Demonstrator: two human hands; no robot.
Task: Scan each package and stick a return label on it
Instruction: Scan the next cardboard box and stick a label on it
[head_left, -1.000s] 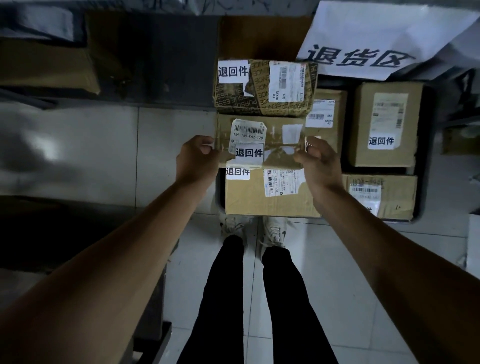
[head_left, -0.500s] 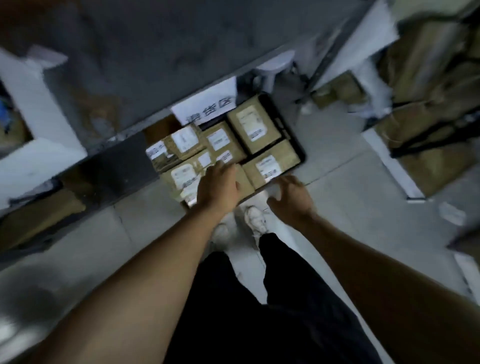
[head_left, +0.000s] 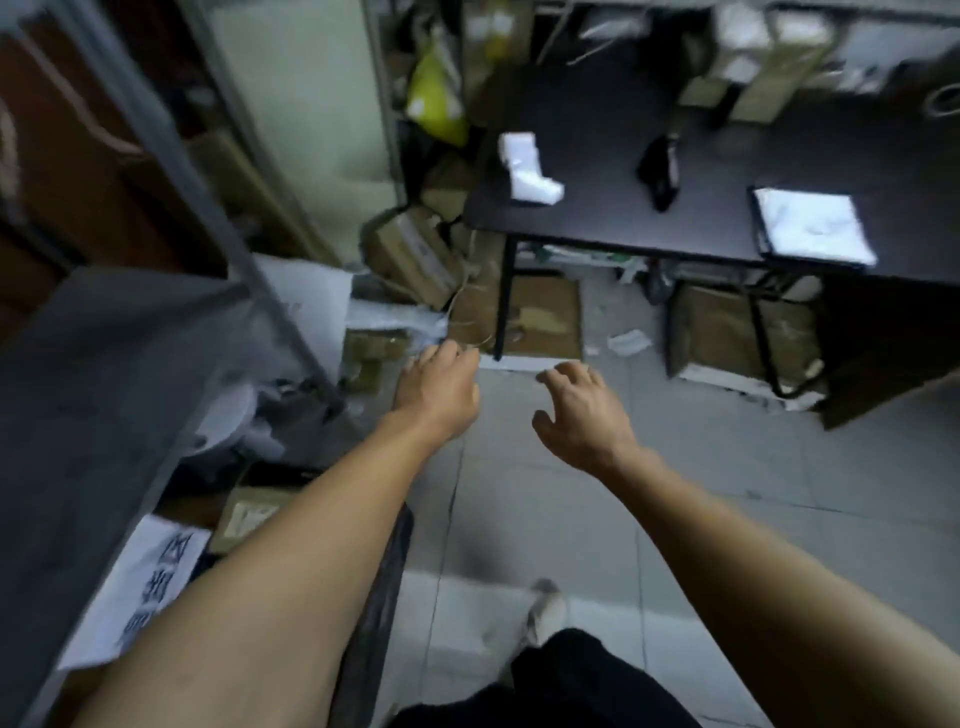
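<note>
In the head view, both forearms reached forward over the grey tiled floor (head_left: 545, 499), and neither hand carried anything. The left hand (head_left: 439, 389) hung with its fingers loosely curled downward, empty, near the foot of a grey metal shelf post (head_left: 291, 332). The right hand (head_left: 582, 410) was just to its right, fingers spread and relaxed, thumb out, also empty.

A labelled cardboard package (head_left: 249, 514) lay low at the near left, partly hidden behind the left forearm, beside a white paper sign (head_left: 140, 587) with dark printed characters. More cardboard boxes (head_left: 415, 254) were heaped at the far middle, against the shelving, and another large box (head_left: 737, 332) sat on the floor under the black table (head_left: 597, 218) at the far right.

On that table rested a white folded strip of labels (head_left: 527, 166) toward its left, a dark handheld object (head_left: 660, 169) near the middle that was too blurred to identify, and a stack of white sheets (head_left: 810, 223) at its right edge. A yellow bag (head_left: 434, 96) hung or leaned at the far middle. One light shoe (head_left: 545, 610) and dark trousers showed at the near edge.
</note>
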